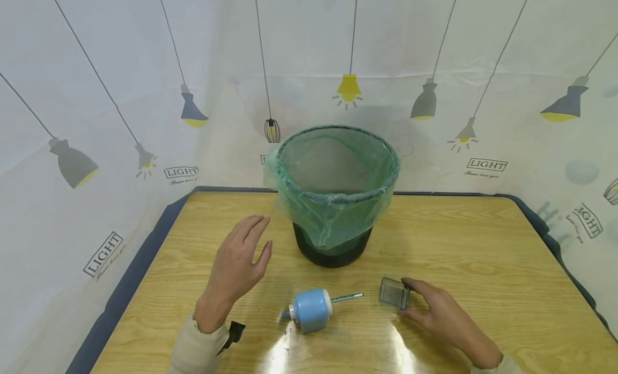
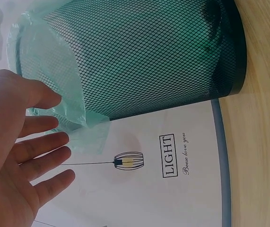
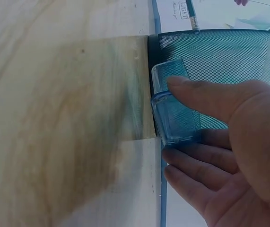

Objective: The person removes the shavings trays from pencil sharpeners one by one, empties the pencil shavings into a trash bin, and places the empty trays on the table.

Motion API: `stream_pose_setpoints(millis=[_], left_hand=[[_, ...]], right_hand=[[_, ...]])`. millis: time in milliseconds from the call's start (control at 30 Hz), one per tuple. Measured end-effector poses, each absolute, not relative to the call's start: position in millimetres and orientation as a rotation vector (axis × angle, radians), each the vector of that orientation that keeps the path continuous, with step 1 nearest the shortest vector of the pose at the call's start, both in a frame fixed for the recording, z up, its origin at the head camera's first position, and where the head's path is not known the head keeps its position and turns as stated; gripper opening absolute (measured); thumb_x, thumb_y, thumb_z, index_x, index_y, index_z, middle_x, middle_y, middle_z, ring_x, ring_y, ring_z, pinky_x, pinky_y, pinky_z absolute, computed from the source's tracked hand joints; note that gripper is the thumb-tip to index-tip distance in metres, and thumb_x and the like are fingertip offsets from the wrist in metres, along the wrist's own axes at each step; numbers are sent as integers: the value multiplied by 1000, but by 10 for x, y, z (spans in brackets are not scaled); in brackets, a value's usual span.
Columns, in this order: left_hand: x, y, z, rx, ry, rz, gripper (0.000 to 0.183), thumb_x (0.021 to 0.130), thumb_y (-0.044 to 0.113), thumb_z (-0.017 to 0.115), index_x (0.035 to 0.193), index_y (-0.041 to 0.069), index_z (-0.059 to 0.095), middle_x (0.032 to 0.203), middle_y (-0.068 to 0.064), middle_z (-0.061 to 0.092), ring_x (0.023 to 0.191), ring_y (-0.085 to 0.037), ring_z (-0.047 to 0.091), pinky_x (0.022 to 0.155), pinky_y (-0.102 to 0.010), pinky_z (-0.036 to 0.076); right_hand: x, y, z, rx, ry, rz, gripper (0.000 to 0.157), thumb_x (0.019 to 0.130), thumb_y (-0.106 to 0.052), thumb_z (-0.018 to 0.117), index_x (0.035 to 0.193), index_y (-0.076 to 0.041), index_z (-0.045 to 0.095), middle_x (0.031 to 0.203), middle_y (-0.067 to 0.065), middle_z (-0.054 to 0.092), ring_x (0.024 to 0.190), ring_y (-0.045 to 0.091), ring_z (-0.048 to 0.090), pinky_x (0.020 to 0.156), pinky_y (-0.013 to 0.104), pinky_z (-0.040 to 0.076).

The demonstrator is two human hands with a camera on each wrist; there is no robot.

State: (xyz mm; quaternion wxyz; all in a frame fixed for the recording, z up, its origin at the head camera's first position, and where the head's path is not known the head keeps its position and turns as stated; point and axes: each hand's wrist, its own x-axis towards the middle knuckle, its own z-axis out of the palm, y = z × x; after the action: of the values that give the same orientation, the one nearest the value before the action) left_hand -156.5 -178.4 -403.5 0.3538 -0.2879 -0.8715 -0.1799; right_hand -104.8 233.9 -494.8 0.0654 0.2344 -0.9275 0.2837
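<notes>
A small clear plastic box (image 1: 393, 292) lies on the wooden table (image 1: 483, 245), right of centre. My right hand (image 1: 410, 300) pinches it, thumb on one side and fingers on the other; the right wrist view shows the box (image 3: 169, 72) between the thumb and fingers of that hand (image 3: 172, 118). My left hand (image 1: 251, 245) hovers open with fingers spread, left of a black mesh bin (image 1: 333, 202) lined with a green bag. It holds nothing in the left wrist view, where the hand (image 2: 26, 156) is beside the bin (image 2: 144, 56).
A blue and white round object with a metal rod (image 1: 311, 308) lies on the table between my hands. A printed white curtain (image 1: 487, 95) closes off the back and both sides. The bin (image 3: 220, 52) stands just beyond the box.
</notes>
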Motion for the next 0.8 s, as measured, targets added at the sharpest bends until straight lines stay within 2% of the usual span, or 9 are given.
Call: stream_pose_setpoints(millis=[800], left_hand=[[-1580, -1790, -4065, -741, -2271, -462, 45, 85, 7, 73, 126, -6, 62, 122, -22, 63, 115, -37, 59, 96, -49, 51]], right_hand=[[-1033, 2336, -5053, 657, -2879, 835, 63, 80, -30, 83, 129, 2, 59, 120, 21, 68, 107, 39, 67, 88, 50, 55]])
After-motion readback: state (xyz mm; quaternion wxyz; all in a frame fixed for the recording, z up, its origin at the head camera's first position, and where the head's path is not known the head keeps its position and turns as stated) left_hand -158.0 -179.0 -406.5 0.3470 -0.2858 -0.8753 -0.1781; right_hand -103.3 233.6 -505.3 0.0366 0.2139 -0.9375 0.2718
